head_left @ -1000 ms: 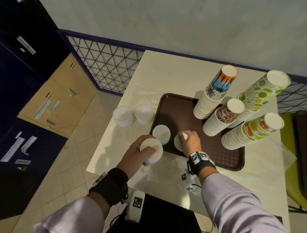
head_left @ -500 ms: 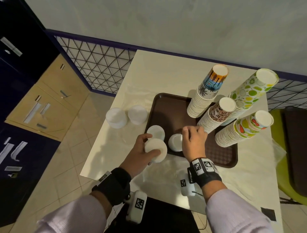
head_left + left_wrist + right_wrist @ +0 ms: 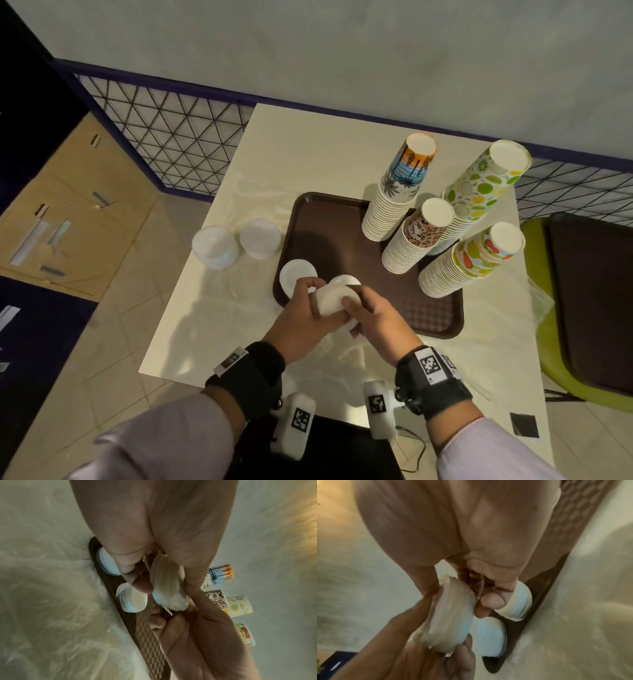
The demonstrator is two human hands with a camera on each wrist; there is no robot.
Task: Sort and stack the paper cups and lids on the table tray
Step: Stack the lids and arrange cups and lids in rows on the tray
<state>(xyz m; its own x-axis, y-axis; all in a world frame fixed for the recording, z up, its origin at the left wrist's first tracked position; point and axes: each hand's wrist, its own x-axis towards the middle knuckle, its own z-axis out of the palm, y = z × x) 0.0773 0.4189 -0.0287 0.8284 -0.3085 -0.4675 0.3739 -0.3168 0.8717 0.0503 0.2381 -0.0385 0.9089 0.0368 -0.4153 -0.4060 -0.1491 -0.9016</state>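
Note:
Both hands meet over the near-left corner of the brown tray (image 3: 346,236). My left hand (image 3: 313,298) grips a short stack of white lids (image 3: 334,303) by its edge, tilted on its side. The right hand (image 3: 356,305) pinches the same stack from the other side, thumb on its top face. The held lids (image 3: 169,586) show between my left thumb and fingers, and the held stack (image 3: 452,615) shows again at the right wrist. Two more lid stacks (image 3: 297,275) (image 3: 344,280) sit on the tray just beyond the hands. Several tall patterned cup stacks (image 3: 404,195) lean on the tray's right side.
Two further white lid stacks (image 3: 215,246) (image 3: 260,238) stand on the cream table (image 3: 308,154) left of the tray. The table's left edge drops to a tiled floor. A green chair (image 3: 548,308) sits at the right and a wire grid fence (image 3: 164,137) behind.
My right hand left the lid stack on the tray and came back to the stack in my left hand. The left hand moved that stack right, over the tray corner.

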